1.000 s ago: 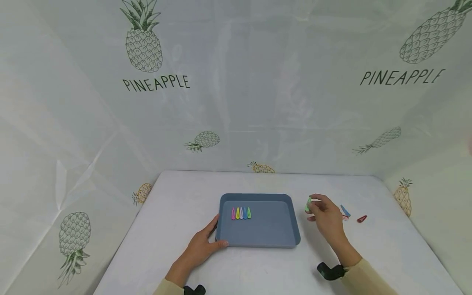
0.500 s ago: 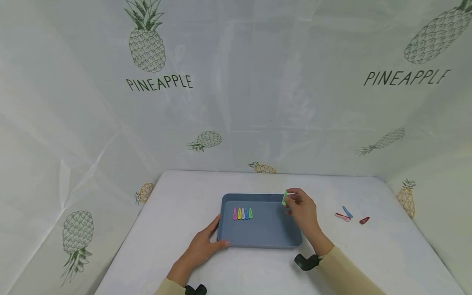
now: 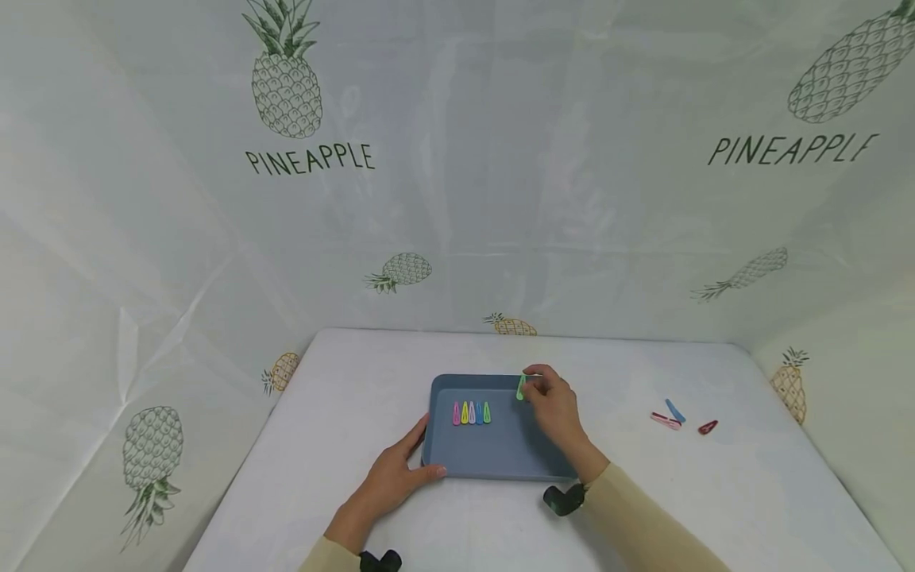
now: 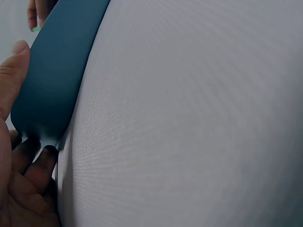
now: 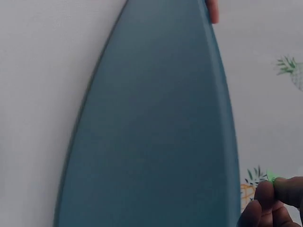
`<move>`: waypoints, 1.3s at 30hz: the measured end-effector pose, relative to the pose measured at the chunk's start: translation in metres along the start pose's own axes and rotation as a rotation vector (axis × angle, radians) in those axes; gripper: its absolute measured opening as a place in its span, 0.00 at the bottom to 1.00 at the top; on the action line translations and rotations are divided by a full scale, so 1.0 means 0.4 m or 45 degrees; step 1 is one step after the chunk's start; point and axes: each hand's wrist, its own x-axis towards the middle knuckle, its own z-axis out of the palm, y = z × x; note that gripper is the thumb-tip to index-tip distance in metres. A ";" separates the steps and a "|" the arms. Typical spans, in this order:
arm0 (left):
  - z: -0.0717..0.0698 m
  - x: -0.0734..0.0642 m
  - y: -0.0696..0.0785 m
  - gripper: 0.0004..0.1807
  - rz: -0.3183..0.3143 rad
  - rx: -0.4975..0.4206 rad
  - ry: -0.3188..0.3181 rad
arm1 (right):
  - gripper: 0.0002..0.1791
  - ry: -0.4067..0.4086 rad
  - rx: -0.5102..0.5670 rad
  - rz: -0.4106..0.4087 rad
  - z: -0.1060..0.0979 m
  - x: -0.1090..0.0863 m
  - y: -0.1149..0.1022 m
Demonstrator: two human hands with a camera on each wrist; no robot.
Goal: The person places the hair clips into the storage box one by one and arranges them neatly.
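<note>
My left hand (image 3: 388, 481) holds the blue-grey tray (image 3: 493, 461) at its left front corner. In the left wrist view the thumb lies along the outer wall and the other fingertips (image 4: 47, 153) reach to the tray's lower edge. Between thumb and fingers of my right hand (image 3: 559, 409) is a light green snap hair clip (image 3: 520, 388), above the back right part of the tray. Only a bit of that green clip (image 5: 271, 176) shows in the right wrist view. Inside the tray, several hair clips (image 3: 472, 413) stand side by side in a row: pink, yellow, pale, blue and green.
On the white table (image 3: 715, 492), right of the tray, lie a blue clip (image 3: 675, 411), a pink and red clip (image 3: 665, 421) and a dark red clip (image 3: 708, 427). A pale sheet (image 3: 500, 199) printed with pineapples rises behind the table and along its sides.
My right hand has moved left with the green clip, from beside the tray to above it, uncovering the loose clips on the right. My left hand has stayed on the tray.
</note>
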 end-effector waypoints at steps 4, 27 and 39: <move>-0.003 0.001 0.001 0.56 0.003 -0.013 -0.002 | 0.11 -0.030 -0.006 -0.013 0.030 0.006 0.007; -0.002 -0.003 0.006 0.57 0.004 -0.016 -0.004 | 0.07 -0.166 -0.241 -0.060 0.115 0.000 0.008; -0.001 0.000 0.000 0.57 0.003 -0.013 0.002 | 0.06 -0.204 -0.348 -0.080 0.120 0.001 0.000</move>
